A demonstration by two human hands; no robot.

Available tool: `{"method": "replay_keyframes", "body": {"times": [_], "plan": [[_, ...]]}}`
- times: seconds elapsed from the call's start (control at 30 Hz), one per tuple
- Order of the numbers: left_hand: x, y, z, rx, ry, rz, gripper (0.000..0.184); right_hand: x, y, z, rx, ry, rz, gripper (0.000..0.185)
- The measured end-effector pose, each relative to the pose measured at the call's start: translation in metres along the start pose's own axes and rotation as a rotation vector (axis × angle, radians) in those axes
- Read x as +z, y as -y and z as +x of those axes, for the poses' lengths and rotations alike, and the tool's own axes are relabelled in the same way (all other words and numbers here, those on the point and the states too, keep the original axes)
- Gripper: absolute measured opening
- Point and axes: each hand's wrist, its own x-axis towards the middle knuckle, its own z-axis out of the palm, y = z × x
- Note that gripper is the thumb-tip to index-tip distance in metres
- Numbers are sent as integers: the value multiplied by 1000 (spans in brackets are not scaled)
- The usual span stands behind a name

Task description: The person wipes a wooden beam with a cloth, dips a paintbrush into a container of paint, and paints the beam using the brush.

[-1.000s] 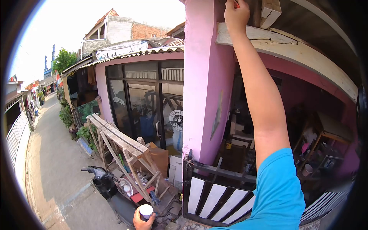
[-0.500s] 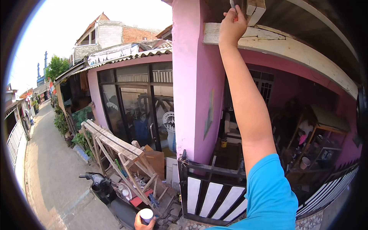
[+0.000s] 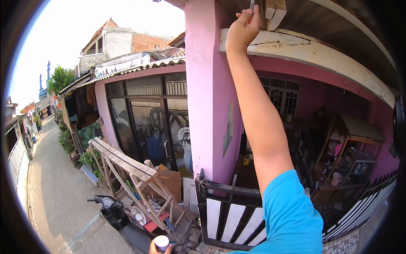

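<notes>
Pink plastered pillar [image 3: 200, 93] and cracked cream wooden beam [image 3: 313, 51] front a dim pink room [image 3: 312, 97]. Right hand [image 3: 243, 31], closed on slim grey tool [image 3: 252, 4], sits lower against beam than a second ago; left hand [image 3: 154, 247] curls round white-topped purple cup [image 3: 161, 241].

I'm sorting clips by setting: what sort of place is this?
Outdoors, probably a narrow residential lane: a scooter stands at its edge, and a black-and-white fence runs by a pink pillar.
</notes>
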Motion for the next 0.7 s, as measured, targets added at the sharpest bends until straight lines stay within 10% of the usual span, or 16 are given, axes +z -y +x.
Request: {"method": "replay_keyframes", "body": {"times": [0.7], "plan": [[-8, 4, 1, -76, -14, -12, 54, 58, -20, -4, -258, -91, -275, 40]]}}
